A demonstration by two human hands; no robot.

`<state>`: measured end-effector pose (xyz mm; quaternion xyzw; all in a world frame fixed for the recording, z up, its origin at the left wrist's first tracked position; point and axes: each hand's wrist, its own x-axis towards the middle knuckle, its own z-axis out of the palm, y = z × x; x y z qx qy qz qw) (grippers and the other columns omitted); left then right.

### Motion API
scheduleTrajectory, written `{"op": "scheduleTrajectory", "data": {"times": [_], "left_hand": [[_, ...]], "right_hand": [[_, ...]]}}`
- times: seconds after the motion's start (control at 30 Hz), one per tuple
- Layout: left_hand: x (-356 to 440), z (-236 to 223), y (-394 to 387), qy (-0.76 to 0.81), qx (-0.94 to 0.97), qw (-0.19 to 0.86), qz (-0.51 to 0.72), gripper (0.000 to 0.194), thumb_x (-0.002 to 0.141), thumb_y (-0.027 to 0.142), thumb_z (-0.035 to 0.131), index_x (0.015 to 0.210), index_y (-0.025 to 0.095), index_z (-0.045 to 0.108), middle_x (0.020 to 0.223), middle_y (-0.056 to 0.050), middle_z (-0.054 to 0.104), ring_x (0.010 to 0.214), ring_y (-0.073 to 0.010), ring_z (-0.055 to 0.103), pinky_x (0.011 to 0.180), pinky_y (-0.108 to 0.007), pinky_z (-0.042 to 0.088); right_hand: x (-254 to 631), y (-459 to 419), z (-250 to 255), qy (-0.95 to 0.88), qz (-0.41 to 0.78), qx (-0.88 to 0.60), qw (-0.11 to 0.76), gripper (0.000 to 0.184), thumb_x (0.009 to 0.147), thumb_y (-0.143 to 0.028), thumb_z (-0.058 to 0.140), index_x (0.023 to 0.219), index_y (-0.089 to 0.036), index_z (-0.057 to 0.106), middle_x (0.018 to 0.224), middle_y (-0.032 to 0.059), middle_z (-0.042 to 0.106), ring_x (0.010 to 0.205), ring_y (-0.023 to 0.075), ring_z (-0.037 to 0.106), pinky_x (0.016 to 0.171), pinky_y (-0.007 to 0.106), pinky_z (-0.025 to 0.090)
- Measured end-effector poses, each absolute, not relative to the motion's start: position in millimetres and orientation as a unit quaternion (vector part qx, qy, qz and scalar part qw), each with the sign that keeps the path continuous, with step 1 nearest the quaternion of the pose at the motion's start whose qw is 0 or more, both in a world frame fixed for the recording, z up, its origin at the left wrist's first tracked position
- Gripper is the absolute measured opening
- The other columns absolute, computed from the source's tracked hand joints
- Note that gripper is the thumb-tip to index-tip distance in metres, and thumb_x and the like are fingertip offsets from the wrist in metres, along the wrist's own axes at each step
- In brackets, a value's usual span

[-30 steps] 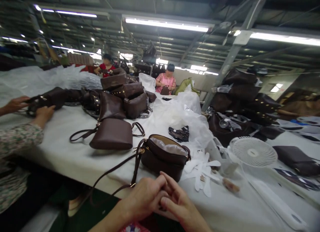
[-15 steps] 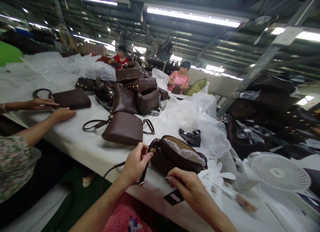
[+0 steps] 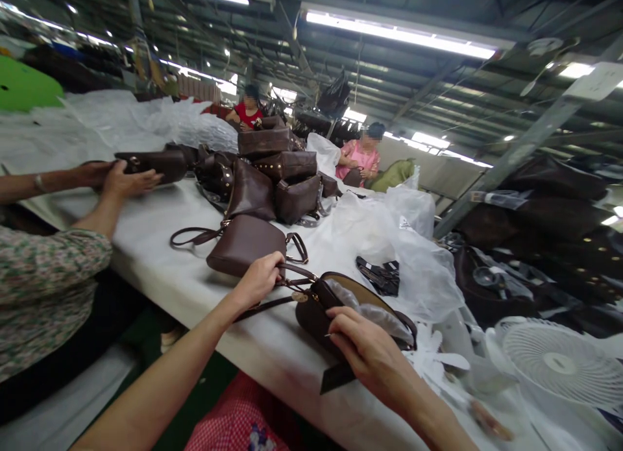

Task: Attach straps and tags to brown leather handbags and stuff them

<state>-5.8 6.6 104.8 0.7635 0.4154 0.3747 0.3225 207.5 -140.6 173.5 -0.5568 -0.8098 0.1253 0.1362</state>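
1. Our left hand (image 3: 263,277) grips the strap (image 3: 296,269) of the open bag (image 3: 309,320), near on the table (image 3: 272,334).
2. Our right hand (image 3: 367,344) pinches a thin thing (image 3: 328,335), unclear.
3. Tugging the strap could tip the bag.

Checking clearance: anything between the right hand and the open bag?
Nothing visible. The right hand overlaps the near side of the open bag; contact is hard to confirm. A dark tag shows just below that hand.

From the person's head, a single camera looks forward and down over the broad white cloth-covered table (image 3: 156,257), close below.
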Motion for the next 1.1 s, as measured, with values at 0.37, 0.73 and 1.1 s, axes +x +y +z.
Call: {"op": "scheduleTrajectory", "data": {"times": [0.37,0.73,1.1], "left_hand": [[-4,125,32,0.467,0.830,0.069,0.297,0.017,0.090,0.023,0.048,0.089,0.020,0.065,0.097,-0.009,0.065,0.093,-0.0234,0.061,0.078,-0.031,0.045],[38,88,-21,0.426,0.770,0.283,0.383,0.011,0.089,0.022,0.050,0.090,0.019,0.060,0.081,-0.005,0.070,0.077,-0.0195,0.067,0.072,-0.028,0.050],[84,59,-22,0.309,0.630,0.521,0.487,0.034,0.092,0.032,0.046,0.123,0.019,0.054,0.129,-0.009,0.062,0.122,-0.0229,0.056,0.106,-0.037,0.041]], "right_hand": [[155,-75,153,-0.835,0.001,-0.537,-0.120,0.023,0.088,-0.013,0.044,0.101,-0.017,0.062,0.109,0.0099,0.064,0.082,0.0194,0.067,0.061,0.026,0.045],[190,-96,185,-0.845,0.139,-0.513,0.051,0.016,0.091,-0.017,0.050,0.082,-0.019,0.063,0.088,0.0018,0.062,0.079,0.0129,0.056,0.071,0.024,0.039],[183,-60,265,-0.743,-0.177,-0.626,-0.156,0.023,0.095,-0.020,0.042,0.093,-0.021,0.065,0.091,0.0075,0.062,0.073,0.0180,0.061,0.056,0.028,0.032]]}}
